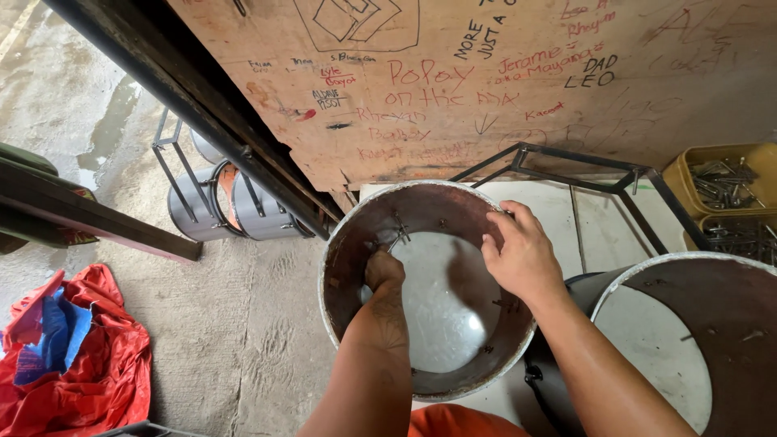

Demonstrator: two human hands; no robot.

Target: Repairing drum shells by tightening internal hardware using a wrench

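The person is fitting hardware inside a drum shell standing at the near left edge of the worktop, open end up, its axis running straight up toward the camera. The left hand is reaching down inside, fingers closed around something small by the metal lugs on the far inner wall; what it is pinching I cannot tell. The right hand is gripping the far right rim, fingers curled over it, steadying the shell. The next move probably calls for holding the shell dead still. A second shell is standing just beside it, right; a yellow tray of metal parts is sitting in the far right corner.
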